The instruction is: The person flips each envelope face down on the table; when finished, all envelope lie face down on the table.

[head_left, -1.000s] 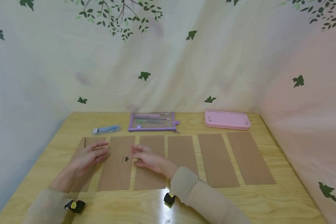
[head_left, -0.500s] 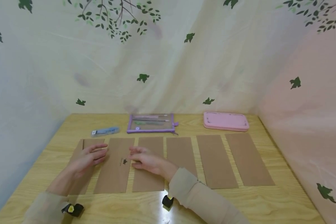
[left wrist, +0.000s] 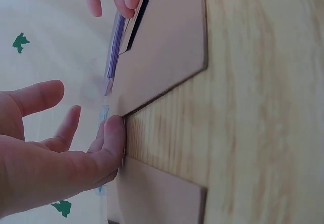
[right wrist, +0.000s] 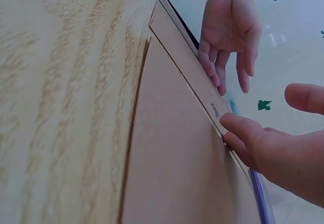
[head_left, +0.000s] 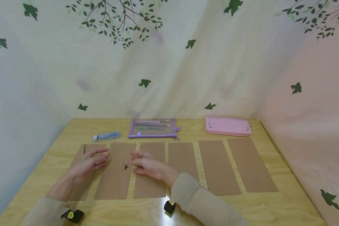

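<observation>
Several flat brown cardboard rectangles lie in a row on the wooden table (head_left: 203, 208). My left hand (head_left: 86, 166), fingers loosely extended, is over the leftmost cardboard piece (head_left: 80, 188), which has a dark line near its top. Its fingertips reach toward the gap beside the second cardboard piece (head_left: 113, 185), marked with a small black crown print (head_left: 126, 167). My right hand (head_left: 151, 166) lies over the third cardboard piece (head_left: 149, 188), fingertips at the second piece's right edge. Nothing is gripped. In the right wrist view, the left hand (right wrist: 230, 27) faces the right with relaxed fingers.
Behind the row lie a blue item in clear packaging (head_left: 106, 136), a purple-edged transparent zip pouch (head_left: 152, 136) with pens inside, and a pink case (head_left: 228, 126). Three more cardboard pieces extend rightward, ending with the rightmost one (head_left: 252, 166). A leaf-patterned cloth (head_left: 169, 62) closes off the back.
The head view has tilted slightly upward, so the table sits lower in it. Both hands stay in nearly the same place over the cardboard pieces.
</observation>
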Demonstrator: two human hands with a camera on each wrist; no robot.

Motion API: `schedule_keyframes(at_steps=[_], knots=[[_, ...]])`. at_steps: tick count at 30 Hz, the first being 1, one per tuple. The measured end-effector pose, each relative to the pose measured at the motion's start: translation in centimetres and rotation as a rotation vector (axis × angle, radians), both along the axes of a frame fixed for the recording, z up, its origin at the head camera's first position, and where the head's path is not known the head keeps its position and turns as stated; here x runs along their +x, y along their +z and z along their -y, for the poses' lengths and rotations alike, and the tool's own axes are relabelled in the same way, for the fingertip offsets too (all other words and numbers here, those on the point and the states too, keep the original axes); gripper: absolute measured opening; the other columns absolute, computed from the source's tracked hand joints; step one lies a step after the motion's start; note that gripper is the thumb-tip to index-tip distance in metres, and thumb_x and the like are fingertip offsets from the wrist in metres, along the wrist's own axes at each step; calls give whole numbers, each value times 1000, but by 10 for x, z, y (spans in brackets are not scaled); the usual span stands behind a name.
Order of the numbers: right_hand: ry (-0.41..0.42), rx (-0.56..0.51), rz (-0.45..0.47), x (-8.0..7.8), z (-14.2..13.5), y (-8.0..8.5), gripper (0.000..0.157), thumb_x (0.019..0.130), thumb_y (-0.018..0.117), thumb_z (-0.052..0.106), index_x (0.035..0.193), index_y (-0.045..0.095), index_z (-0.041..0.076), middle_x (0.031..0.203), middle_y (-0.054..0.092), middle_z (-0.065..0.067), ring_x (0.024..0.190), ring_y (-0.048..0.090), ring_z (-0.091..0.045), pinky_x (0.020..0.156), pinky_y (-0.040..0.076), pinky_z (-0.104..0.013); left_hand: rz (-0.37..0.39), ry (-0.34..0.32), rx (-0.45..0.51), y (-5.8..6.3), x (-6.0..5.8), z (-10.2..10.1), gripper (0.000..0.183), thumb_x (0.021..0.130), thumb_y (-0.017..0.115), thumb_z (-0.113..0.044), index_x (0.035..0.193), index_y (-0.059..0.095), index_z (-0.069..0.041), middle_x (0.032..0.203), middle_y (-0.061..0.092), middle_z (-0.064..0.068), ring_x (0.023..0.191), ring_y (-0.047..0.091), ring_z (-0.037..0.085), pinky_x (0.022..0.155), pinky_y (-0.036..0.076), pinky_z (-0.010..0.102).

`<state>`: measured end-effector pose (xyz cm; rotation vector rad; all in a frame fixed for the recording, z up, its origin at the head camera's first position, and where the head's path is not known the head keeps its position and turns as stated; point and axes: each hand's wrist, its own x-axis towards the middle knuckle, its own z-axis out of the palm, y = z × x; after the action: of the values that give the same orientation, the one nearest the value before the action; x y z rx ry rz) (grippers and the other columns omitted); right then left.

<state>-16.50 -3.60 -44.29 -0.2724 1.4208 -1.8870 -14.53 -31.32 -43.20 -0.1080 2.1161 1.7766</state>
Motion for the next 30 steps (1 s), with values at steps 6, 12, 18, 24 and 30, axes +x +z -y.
schedule_keyframes(at_steps=[6, 12, 18, 24, 30], knots=[[-5, -5, 11, 0, -1, 0, 61, 101, 53, 2, 155, 27, -7, 163, 22, -25, 146, 29, -43, 115, 35, -53, -10, -23, 51, 0, 2, 1, 60, 106, 51, -7, 152, 19, 14, 153, 29, 36, 111, 59, 2, 96, 53, 26], [-4, -9, 14, -1, -2, 0, 61, 101, 52, 2, 156, 26, -6, 162, 21, -25, 146, 28, -43, 115, 35, -53, -8, -29, 74, 0, 3, 3, 59, 102, 49, 7, 153, 19, 13, 155, 20, 42, 112, 60, 6, 97, 54, 29], [9, 7, 1, -1, -3, 0, 61, 102, 54, 5, 156, 27, -5, 162, 23, -25, 146, 29, -43, 114, 37, -52, -7, -22, 70, 1, 3, 5, 67, 97, 61, 5, 152, 23, 10, 153, 29, 40, 110, 62, 4, 93, 55, 29], [-1, 13, 2, -1, -3, 2, 61, 101, 55, 5, 156, 28, -5, 159, 28, -26, 145, 31, -42, 113, 38, -52, -50, -46, 82, 6, 1, 7, 64, 95, 63, 6, 151, 30, 8, 150, 36, 38, 110, 62, 8, 92, 56, 30], [-10, 20, 5, 0, -1, 3, 61, 101, 56, 5, 156, 30, -3, 158, 29, -28, 145, 29, -44, 113, 38, -53, -31, -67, 82, 14, -2, 9, 65, 95, 61, 7, 152, 28, 5, 153, 27, 40, 112, 60, 10, 94, 55, 31]])
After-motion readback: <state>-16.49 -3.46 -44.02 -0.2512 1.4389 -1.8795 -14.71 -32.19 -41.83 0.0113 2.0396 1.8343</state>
